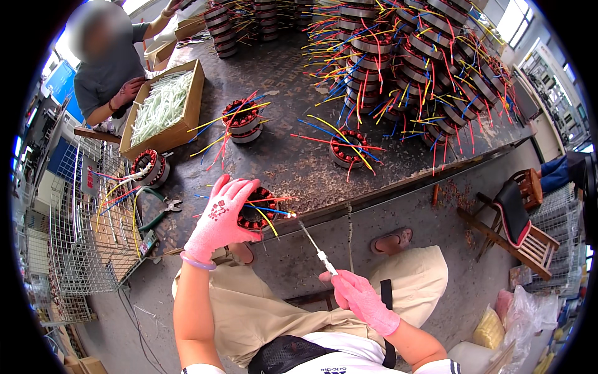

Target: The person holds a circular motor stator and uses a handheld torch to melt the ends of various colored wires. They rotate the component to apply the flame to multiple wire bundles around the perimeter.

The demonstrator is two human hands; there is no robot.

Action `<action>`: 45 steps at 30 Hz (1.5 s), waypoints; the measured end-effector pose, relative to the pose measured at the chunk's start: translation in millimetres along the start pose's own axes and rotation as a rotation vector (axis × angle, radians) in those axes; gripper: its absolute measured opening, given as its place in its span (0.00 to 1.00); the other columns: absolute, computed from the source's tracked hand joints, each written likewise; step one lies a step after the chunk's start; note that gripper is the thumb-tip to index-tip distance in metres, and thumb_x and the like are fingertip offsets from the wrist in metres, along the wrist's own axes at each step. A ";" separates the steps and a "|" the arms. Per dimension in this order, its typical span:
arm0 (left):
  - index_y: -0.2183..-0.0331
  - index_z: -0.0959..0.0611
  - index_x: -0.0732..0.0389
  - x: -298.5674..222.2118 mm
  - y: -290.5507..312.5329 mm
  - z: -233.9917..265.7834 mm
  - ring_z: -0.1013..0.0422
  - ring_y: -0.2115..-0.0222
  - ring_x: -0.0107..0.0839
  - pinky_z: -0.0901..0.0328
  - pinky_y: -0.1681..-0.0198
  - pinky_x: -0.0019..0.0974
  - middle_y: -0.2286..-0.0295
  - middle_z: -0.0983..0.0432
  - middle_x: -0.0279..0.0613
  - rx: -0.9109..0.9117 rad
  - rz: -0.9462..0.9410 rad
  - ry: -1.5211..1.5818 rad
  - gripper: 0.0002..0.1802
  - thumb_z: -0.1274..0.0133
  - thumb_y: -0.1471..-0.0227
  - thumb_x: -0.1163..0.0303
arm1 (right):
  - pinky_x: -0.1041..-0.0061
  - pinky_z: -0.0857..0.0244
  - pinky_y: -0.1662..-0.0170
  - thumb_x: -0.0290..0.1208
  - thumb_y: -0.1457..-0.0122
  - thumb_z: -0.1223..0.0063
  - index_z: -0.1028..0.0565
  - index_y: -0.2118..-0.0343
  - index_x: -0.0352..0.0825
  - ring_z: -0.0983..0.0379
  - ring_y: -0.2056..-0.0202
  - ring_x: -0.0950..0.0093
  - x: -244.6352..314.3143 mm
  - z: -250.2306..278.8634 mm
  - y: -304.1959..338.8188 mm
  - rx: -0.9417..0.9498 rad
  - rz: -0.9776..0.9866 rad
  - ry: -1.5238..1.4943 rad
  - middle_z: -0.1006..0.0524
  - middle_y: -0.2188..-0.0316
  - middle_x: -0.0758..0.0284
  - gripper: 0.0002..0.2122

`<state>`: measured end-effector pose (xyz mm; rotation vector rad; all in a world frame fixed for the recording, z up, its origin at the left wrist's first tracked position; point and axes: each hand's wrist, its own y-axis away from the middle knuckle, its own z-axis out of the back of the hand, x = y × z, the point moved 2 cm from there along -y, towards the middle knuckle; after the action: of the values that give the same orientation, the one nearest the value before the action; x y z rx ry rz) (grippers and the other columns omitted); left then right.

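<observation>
My left hand (223, 215), in a pink glove, grips a wire-wound motor stator (254, 218) at the table's front edge. Blue, yellow and red leads stick out of it to the right. A small orange glow (291, 214) shows at the end of the blue lead. My right hand (361, 300), also gloved in pink, is closed round the white handle of a slim rod-like tool (319, 252). Its thin metal tip points up toward the glowing end, a short way below it. Whether the tool is a torch or an iron I cannot tell.
Loose stators (243, 121) lie on the dark table (280, 149); tall stator stacks (367, 68) fill its back right. Green-handled pliers (163, 209) lie at left, near a wooden box (198, 93) of white tubes. A co-worker (109, 68) sits far left. A wooden chair (517, 218) stands right.
</observation>
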<state>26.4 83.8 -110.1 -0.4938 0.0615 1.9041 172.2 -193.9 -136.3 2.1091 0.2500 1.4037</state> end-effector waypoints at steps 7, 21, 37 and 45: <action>0.45 0.31 0.60 -1.1 -0.3 0.7 0.38 0.45 0.44 0.54 0.35 0.53 0.52 0.31 0.45 0.000 -0.001 -0.017 0.55 0.29 0.80 0.58 | 0.84 0.52 0.79 0.36 0.33 0.59 0.26 0.52 0.32 0.45 0.82 0.87 -1.8 1.1 0.5 -0.008 0.003 -0.015 0.38 0.86 0.77 0.15; 0.48 0.30 0.64 -11.7 0.1 10.6 0.36 0.48 0.44 0.53 0.36 0.54 0.53 0.30 0.46 -0.177 -0.029 -0.187 0.56 0.27 0.83 0.57 | 0.84 0.55 0.81 0.37 0.33 0.60 0.26 0.52 0.34 0.47 0.84 0.88 -2.5 4.2 13.4 0.045 0.008 -0.121 0.37 0.86 0.77 0.15; 0.48 0.31 0.64 -27.1 -5.8 19.3 0.33 0.49 0.46 0.52 0.37 0.59 0.54 0.31 0.45 -0.510 -0.190 -0.430 0.55 0.27 0.78 0.50 | 0.85 0.53 0.78 0.36 0.32 0.60 0.27 0.53 0.28 0.47 0.83 0.88 20.6 -8.1 27.4 0.110 0.035 -0.187 0.38 0.86 0.78 0.16; 0.48 0.31 0.64 -26.2 -3.9 20.6 0.34 0.49 0.46 0.51 0.37 0.60 0.53 0.31 0.46 -0.512 -0.194 -0.414 0.55 0.27 0.78 0.51 | 0.86 0.53 0.78 0.36 0.32 0.60 0.27 0.53 0.27 0.46 0.83 0.88 21.1 -10.7 24.3 0.081 0.050 -0.152 0.37 0.86 0.77 0.16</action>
<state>31.5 67.9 -81.1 -0.4137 -0.7336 1.7864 167.8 -200.1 -103.2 2.2902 0.1971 1.2722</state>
